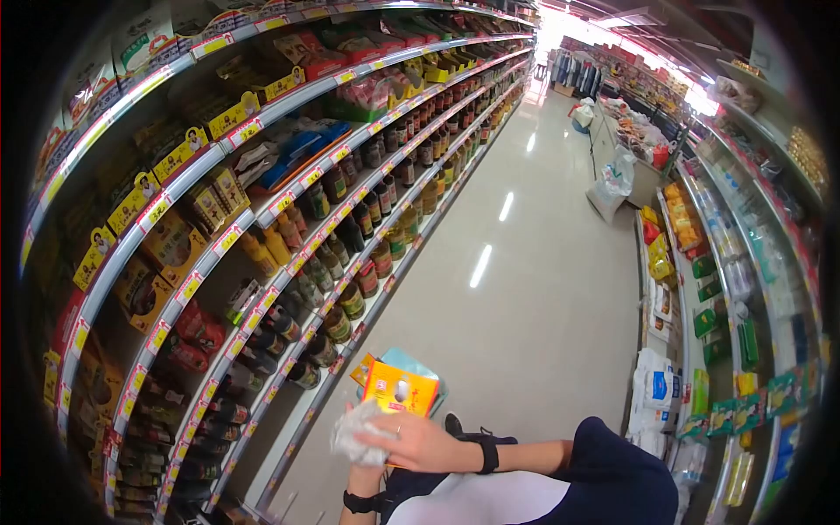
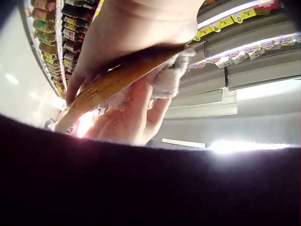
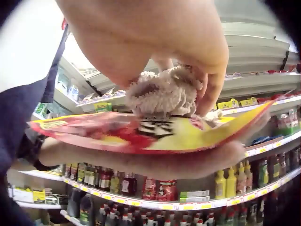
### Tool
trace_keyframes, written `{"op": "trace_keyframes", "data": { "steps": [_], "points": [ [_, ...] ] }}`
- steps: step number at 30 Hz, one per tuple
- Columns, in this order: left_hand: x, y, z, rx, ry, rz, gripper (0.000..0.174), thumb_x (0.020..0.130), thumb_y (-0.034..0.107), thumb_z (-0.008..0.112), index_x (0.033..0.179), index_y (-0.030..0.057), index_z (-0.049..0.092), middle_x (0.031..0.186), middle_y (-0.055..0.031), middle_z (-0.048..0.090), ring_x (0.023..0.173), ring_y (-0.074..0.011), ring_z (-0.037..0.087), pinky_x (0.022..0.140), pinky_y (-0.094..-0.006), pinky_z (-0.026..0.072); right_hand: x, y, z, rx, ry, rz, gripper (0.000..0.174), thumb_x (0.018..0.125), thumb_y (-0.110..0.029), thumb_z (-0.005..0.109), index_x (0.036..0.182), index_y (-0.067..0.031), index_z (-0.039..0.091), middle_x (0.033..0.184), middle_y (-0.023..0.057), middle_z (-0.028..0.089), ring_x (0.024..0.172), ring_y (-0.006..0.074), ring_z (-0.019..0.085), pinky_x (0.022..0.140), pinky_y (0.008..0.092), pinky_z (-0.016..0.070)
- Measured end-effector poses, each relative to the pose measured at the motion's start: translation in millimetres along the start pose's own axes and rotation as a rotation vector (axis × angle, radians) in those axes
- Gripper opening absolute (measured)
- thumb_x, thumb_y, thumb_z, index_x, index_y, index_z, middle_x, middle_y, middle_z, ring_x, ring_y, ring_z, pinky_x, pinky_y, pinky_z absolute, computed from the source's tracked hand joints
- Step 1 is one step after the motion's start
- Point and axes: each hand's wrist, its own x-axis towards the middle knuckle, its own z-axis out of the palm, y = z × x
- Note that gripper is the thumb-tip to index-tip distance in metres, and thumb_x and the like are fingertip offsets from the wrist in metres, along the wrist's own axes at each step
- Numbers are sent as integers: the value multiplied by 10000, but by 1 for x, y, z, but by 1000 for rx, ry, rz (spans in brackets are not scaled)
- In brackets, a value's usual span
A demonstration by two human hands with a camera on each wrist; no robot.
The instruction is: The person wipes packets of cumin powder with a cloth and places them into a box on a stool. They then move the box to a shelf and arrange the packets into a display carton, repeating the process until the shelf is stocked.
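A yellow-orange packet (image 1: 401, 388) is held in front of the person's body. In the right wrist view the packet (image 3: 155, 134) lies nearly flat on the left hand (image 3: 141, 160), whose fingers stretch beneath it. Above it the right hand (image 3: 160, 37) grips a crumpled whitish-grey cloth (image 3: 164, 92) and presses it on the packet's top face. From the head view, the right hand (image 1: 433, 444) covers part of the cloth (image 1: 360, 433). The left wrist view shows the packet (image 2: 113, 84) edge-on, with the left hand (image 2: 141, 28) against it; its thumb is hard to make out.
Shelves (image 1: 302, 184) of bottles, jars and packets line the left side. Shelves of packaged goods (image 1: 658, 385) stand on the right. A light-blue item (image 1: 420, 363) shows behind the packet. A white plastic bag (image 1: 612, 184) is on the floor farther along the aisle.
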Motion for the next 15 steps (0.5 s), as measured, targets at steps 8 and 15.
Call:
{"op": "trace_keyframes", "data": {
  "steps": [8,15],
  "points": [
    [7,23,18,-200,-47,-95,731,939,603,390,1409,44,412,1351,-180,522,1188,-323,549,1039,-464,408,-10,17,-15,-61,-57,70,617,714,-91,650,1317,-138,532,1180,149,559,1061,340,573,898,421,473],
    [-1,7,7,-226,-135,-305,669,962,545,410,1413,51,412,1373,-167,516,1207,-317,552,1032,-473,427,11,36,-34,-250,310,263,604,706,-132,685,1294,-109,551,1117,190,589,1001,365,586,886,443,463]
  ]
}}
